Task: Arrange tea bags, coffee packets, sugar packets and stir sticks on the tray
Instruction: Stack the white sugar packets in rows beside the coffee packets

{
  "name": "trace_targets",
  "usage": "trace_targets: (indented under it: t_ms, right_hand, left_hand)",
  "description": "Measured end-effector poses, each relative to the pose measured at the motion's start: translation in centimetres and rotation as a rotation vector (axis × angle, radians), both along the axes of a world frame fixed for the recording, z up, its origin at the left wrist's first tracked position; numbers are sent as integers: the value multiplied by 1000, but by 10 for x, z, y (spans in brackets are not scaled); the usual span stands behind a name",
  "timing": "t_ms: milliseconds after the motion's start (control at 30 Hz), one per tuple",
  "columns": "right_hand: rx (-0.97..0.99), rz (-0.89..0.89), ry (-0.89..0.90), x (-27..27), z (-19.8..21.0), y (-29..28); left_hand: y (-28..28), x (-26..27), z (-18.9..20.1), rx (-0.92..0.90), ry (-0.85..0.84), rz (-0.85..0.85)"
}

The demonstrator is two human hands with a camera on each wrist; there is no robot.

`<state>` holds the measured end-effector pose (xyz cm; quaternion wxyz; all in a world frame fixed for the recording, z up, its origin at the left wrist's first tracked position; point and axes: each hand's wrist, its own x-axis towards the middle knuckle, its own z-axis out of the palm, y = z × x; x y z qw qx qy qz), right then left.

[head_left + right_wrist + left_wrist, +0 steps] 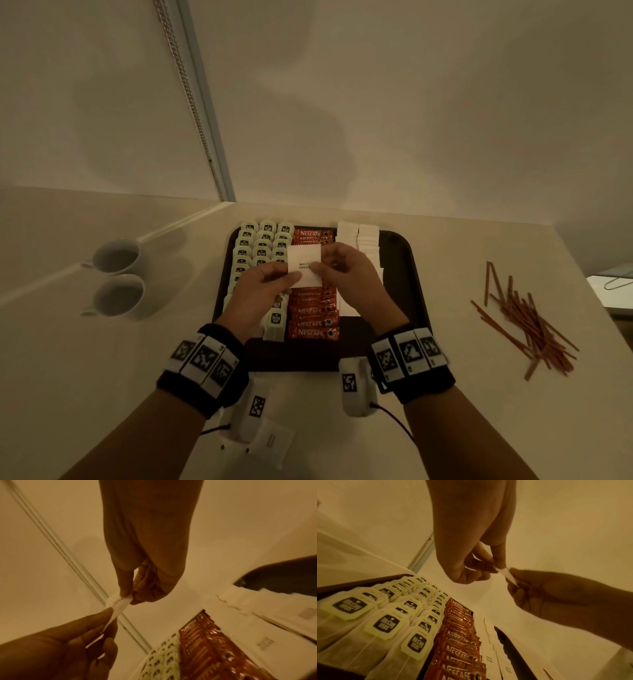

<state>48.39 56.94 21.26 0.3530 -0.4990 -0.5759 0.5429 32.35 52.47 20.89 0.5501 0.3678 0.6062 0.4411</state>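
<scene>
In the head view, a white sugar packet (305,263) is pinched between the left hand (260,294) and the right hand (349,274), each gripping one side edge, above the dark tray (407,274). Under the left hand, tea bags (262,240) are laid in rows; between and below both hands, the red coffee packets (313,311) are stacked; beyond the right hand, more white sugar packets (358,233) are lined up. Well to the right of the right hand, stir sticks (527,322) are scattered on the worktop (102,377); left of the left hand, two cups (116,277) are seen.

In the left wrist view, the packet (507,575) is seen edge-on, gripped by the left hand (471,555) and the right hand (556,599), with the tea bags (385,623) and coffee packets (458,635) below.

In the right wrist view, the packet (118,605) is held by the right hand (147,574) and the left hand (77,642).
</scene>
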Motion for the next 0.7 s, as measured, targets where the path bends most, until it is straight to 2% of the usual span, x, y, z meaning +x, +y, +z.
trace_targets:
  t_ms: [100, 233, 300, 433, 533, 700]
  right_hand:
    - [-57, -24, 7, 16, -7, -5]
    - [-129, -236, -46, 58, -27, -3]
    - [-134, -312, -147, 78, -42, -4]
    - [-199, -287, -328, 94, -67, -10]
    - [-272, -284, -373, 90, -84, -13]
    - [-283, -280, -419, 79, -98, -16]
  left_hand:
    - [-4, -2, 3, -3, 41, -52]
    - [-23, -26, -2, -61, 67, -80]
    - [-38, -43, -7, -78, 91, -60]
    - [-71, -77, -21, -93, 167, -5]
    - [-94, -96, -30, -127, 220, 1]
    - [-121, -117, -40, -188, 243, 76]
